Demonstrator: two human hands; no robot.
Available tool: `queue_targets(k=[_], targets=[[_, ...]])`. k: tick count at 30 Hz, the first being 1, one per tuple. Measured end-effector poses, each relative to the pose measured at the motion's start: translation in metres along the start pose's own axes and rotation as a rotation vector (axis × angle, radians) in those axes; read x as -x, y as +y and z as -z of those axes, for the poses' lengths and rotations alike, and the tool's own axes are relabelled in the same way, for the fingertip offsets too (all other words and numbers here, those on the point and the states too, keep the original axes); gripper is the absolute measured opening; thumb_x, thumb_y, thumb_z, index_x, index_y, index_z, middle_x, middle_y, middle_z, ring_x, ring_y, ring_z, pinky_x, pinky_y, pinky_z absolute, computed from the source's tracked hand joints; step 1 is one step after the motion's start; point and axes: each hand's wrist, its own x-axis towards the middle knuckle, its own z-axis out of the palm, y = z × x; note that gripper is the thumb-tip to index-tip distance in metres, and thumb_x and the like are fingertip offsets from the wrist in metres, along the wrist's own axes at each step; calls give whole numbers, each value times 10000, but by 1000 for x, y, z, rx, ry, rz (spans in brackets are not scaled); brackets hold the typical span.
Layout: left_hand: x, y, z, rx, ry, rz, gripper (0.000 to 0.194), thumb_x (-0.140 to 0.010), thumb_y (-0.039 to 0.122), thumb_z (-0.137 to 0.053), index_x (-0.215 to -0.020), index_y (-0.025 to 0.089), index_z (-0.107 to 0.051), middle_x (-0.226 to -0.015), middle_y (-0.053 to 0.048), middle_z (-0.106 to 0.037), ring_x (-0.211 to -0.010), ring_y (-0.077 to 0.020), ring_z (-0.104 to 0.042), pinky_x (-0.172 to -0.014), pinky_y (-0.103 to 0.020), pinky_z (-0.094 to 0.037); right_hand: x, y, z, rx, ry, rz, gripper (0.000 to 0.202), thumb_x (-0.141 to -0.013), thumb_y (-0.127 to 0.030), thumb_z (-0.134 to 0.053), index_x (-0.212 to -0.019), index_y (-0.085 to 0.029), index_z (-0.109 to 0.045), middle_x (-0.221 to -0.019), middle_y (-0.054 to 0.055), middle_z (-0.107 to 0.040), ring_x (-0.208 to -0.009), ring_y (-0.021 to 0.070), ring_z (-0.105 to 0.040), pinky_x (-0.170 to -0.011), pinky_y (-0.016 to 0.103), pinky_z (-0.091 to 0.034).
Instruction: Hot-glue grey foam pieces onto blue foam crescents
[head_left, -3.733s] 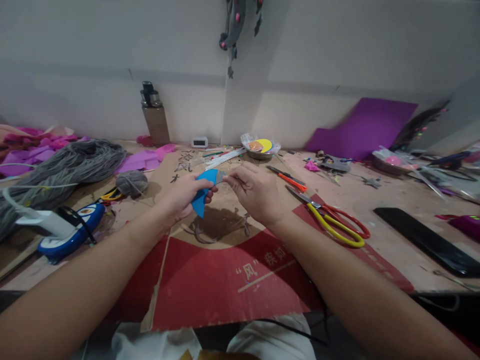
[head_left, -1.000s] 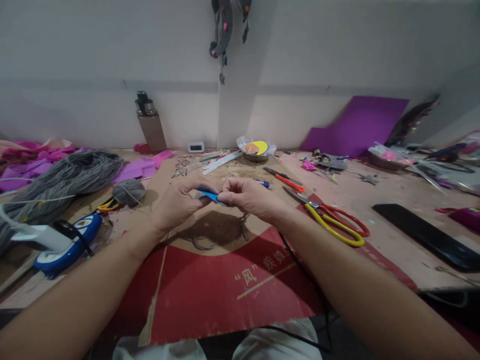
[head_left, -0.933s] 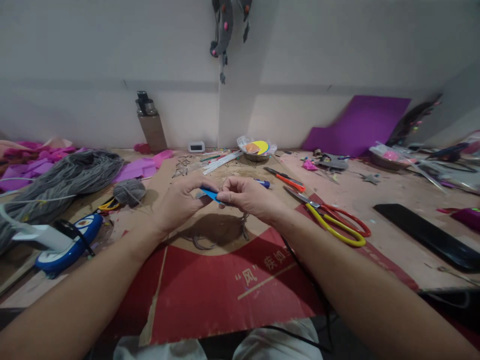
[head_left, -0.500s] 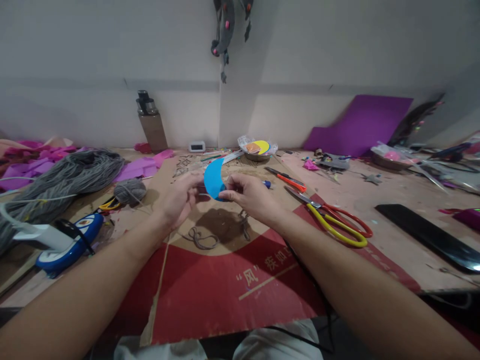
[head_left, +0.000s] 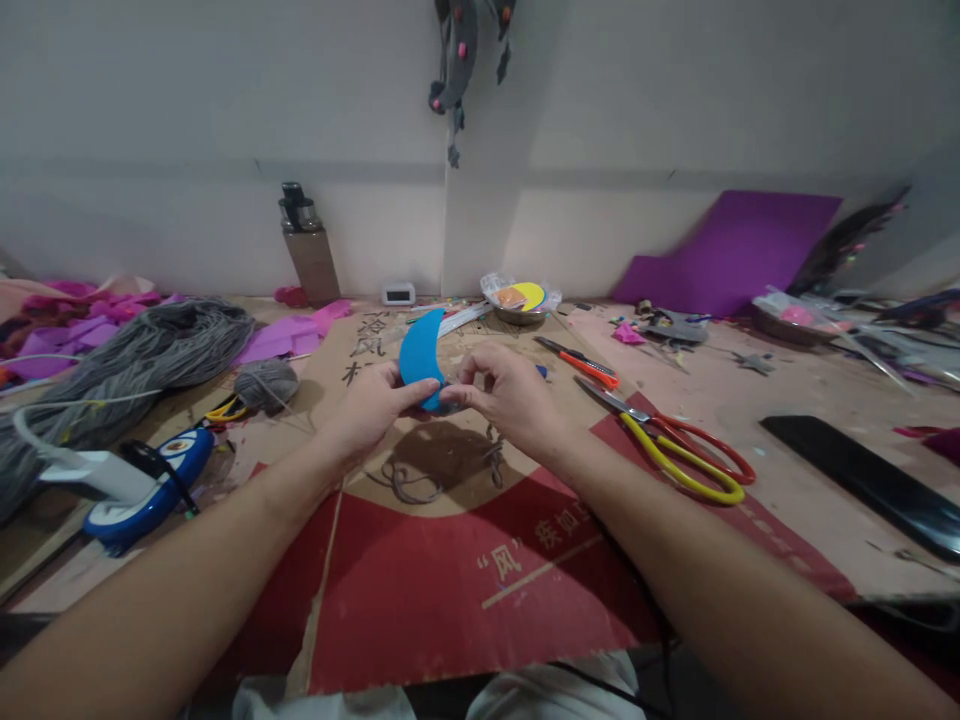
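Note:
A blue crescent cutout [head_left: 420, 350], flat like card or felt, is held up above the cardboard. My left hand [head_left: 375, 405] grips its lower part, thumb across the front. Close beside it, my right hand [head_left: 510, 390] is closed in a pinch at the crescent's lower tip, where a bit of grey yarn [head_left: 448, 405] shows between the fingertips. Below the hands, loose grey yarn [head_left: 409, 485] lies in loops on the cardboard [head_left: 450, 600], and another strand [head_left: 495, 460] dangles under my right hand. My fingers partly cover the tip.
To the right are red-and-yellow-handled scissors [head_left: 682, 455], an orange box cutter [head_left: 589, 368] and a black phone [head_left: 862, 480]. At left sit a grey yarn ball [head_left: 266, 385], a yarn skein [head_left: 172, 350] and a blue-and-white device [head_left: 154, 495]. A small bowl [head_left: 521, 315] stands behind.
My left hand has moved in and now has its thumb over the crescent's lower front. The crescent has turned and shifted slightly left. My right hand stays at its lower tip.

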Motion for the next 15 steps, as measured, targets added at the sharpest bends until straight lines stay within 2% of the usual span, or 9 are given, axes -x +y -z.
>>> queue_targets(k=[3,6,8,10,12,15], targets=[[-4,-3,5,-60,169,-58,295,-662,383,-766,-774,127,-672,-712,-62,-692,-582,-138,-600,-573,-265,-496,0,0,1,91,31,17,268,-781,-419,-699,-743,-193,-558,-840,39,-591,-822,176,-527,-736,297,-391],[-7,-3,11,-94,370,-94,309,-646,384,-772,-777,128,-657,-703,-59,-685,-580,-147,-602,-567,-273,-502,2,-2,-2,113,74,-14,318,-754,-376,-735,-959,-184,-586,-1016,86,-592,-937,201,-547,-809,321,-418],[-9,-3,14,-58,428,-126,308,-642,369,-774,-804,133,-659,-736,-57,-694,-597,-147,-606,-578,-273,-508,5,-4,-5,82,66,-78,410,-758,-359,-729,-1089,-184,-564,-1052,99,-595,-943,206,-564,-810,329,-431],[-12,-2,18,41,454,-154,286,-634,339,-777,-793,135,-654,-751,-47,-694,-599,-134,-600,-576,-260,-503,7,-6,-9,32,-41,-131,326,-818,-359,-657,-1088,-192,-581,-974,81,-632,-871,194,-586,-763,321,-438],[-14,-1,22,168,480,-159,253,-624,299,-777,-763,140,-639,-742,-34,-688,-587,-122,-594,-560,-245,-490,9,-10,-14,11,-203,-126,171,-887,-316,-547,-969,-194,-636,-877,62,-663,-797,180,-593,-722,311,-431],[-18,2,31,337,514,-113,208,-624,224,-766,-749,158,-612,-716,-12,-676,-570,-117,-600,-557,-244,-490,13,-16,-20,43,-365,-57,212,-905,-236,-480,-861,-192,-682,-863,62,-699,-774,174,-602,-707,301,-419]])
